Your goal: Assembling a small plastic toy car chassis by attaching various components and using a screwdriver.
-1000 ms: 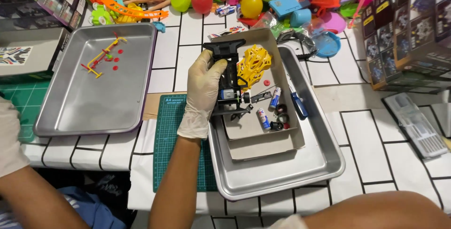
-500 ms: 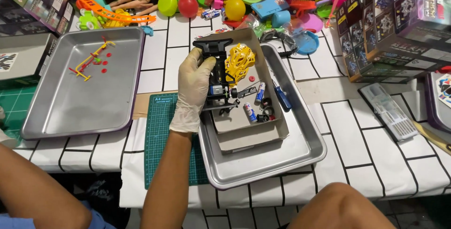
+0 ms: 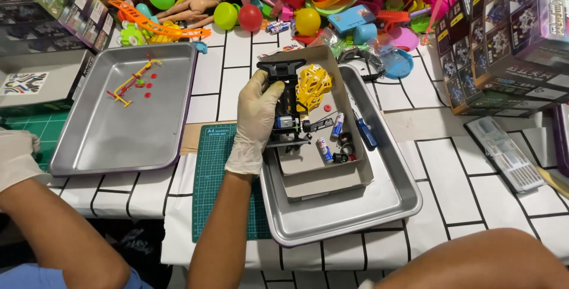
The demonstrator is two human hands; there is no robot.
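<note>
Tray (image 3: 379, 218) of smooth steel at the table's front edge carried the matte cardboard box (image 3: 320, 176); in it the angular black plastic chassis (image 3: 287, 105) had not shifted, the gloved right hand (image 3: 255, 117) still curled around its left side, so the work looked paused. The left hand (image 3: 18, 152) lay at the table's left edge, its grip impossible to tell

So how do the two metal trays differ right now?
The left tray is nearly bare, holding only a few small red and yellow parts; the right tray holds a shallow cardboard box with a black toy car chassis and a yellow shell. A gloved hand rests on the chassis; no hand touches the left tray. Both are silver, rectangular, rimmed trays on the tiled tabletop.
</note>
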